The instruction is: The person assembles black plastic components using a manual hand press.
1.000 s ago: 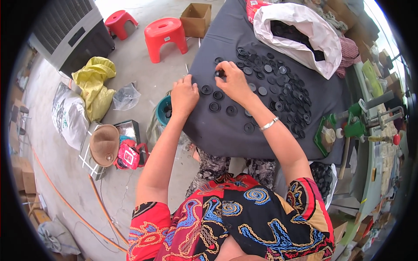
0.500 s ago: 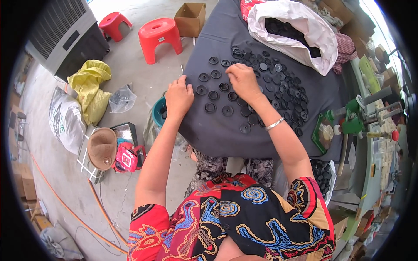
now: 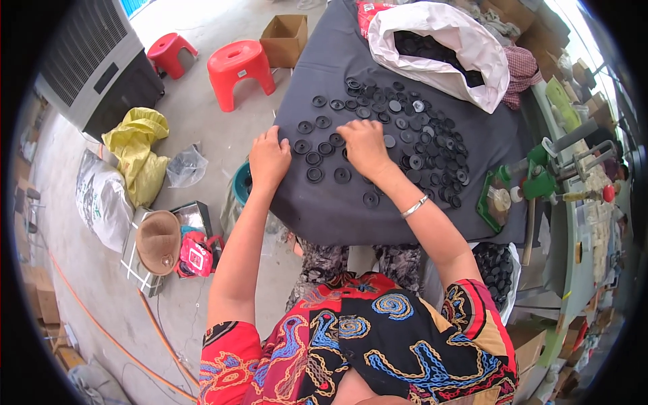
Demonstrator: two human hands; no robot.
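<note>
Loose black ringed discs (image 3: 439,155) cover much of the dark grey cloth on the table (image 3: 412,226), heaped to the right and spaced apart on the left. My right hand (image 3: 366,147), with a silver bangle on its wrist, is over the left part of them. Its fingers curl down at a black disc (image 3: 336,140); how they grip it is partly hidden. At the table's left edge rests my left hand (image 3: 270,160), fingers stretched forward, nothing seen in it. Several discs (image 3: 314,174) lie just to its right.
A white sack (image 3: 496,61) of black pieces lies at the far side. A green metal hand press (image 3: 533,182) stands at the right edge. Below the left edge sits a teal basin (image 3: 241,183). Red stools (image 3: 239,64), a cardboard box (image 3: 283,40) and a yellow sack (image 3: 138,162) occupy the floor.
The view has shifted slightly. My right hand has come nearer and to the left among the discs, its fingers now at another disc. My left hand stays by the table edge.
</note>
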